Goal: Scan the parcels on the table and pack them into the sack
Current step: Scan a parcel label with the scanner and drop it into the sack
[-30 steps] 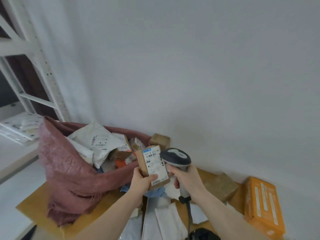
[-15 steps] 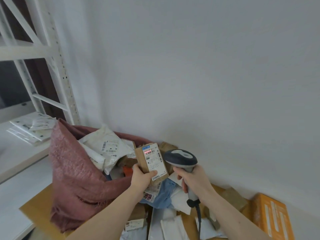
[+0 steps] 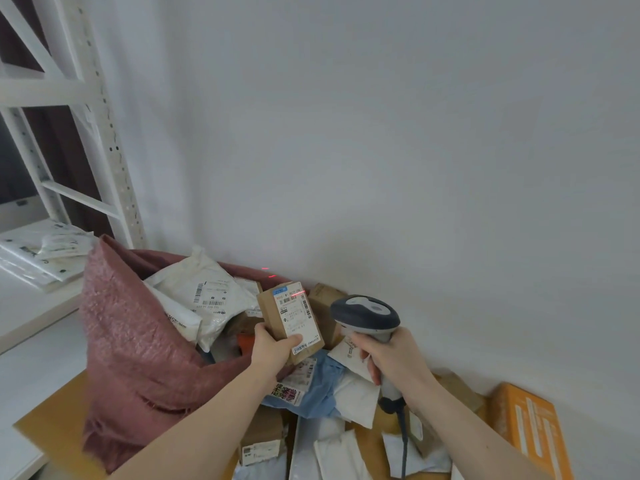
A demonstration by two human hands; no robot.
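Left hand grips a small brown cardboard box by its lower end, thumb on the white label, red scan line across the label's top. Right hand wraps the handle of a grey, dome-headed scanner, just right of the box; cable runs down out of frame. Left of the grip, a pink, fuzzy woven sack gapes, stuffed with white poly mailers. Below the hands: soft mailers, a blue bag, partly hidden by forearms. Orange carton far right, cut off. Label text illegible.
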